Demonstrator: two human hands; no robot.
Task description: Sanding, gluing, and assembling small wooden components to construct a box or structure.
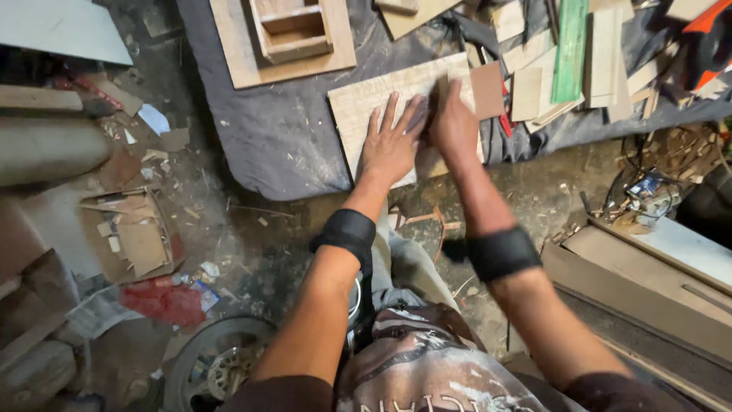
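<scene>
Pressing flat and open, the left hand (390, 145) lay on a board (366, 103) — the right hand (453, 126) gripped a small wood block (442, 89) on it, over grey cloth (290, 137).

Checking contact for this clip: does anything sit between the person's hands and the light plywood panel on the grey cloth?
Nothing visible does. The left hand lies flat on the plywood panel, and the right hand rests on it too.
</scene>
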